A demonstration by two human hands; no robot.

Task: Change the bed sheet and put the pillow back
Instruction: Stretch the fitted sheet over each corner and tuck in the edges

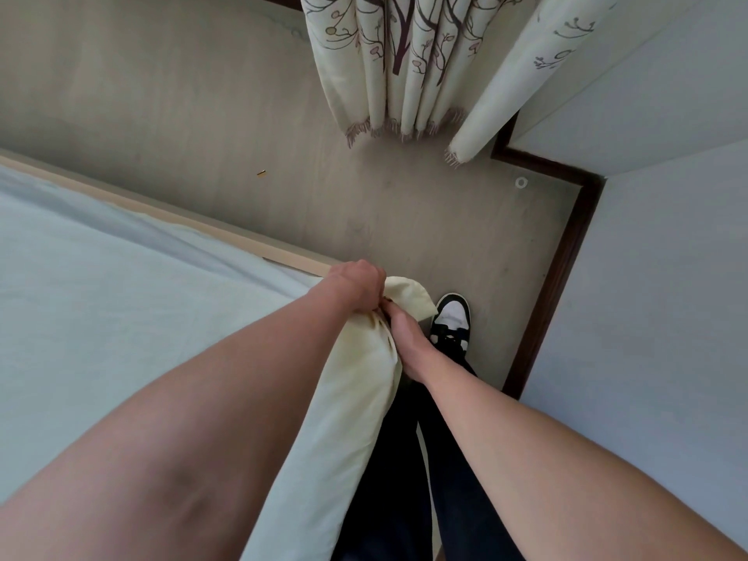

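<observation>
Nearest me, I see my two forearms converge over a pale yellow sheet [348, 398] that hangs bunched between them, its long axis running from the lower edge up and away toward the bed's corner. My left hand [358, 281] is clenched round the gathered cloth at the far end; my right hand [404, 338] pinches the same bunch just below and beside it, the two hands almost touching. The loose corner of the sheet pokes out beyond the left fist, toward my shoe [451, 321]. The mattress [121, 297] lies to the left of both grips, so I judge the left hand leads any pull or spread across it. Farther off, a curtain [404, 66] hangs to the floor [202, 115]. I see no pillow.
</observation>
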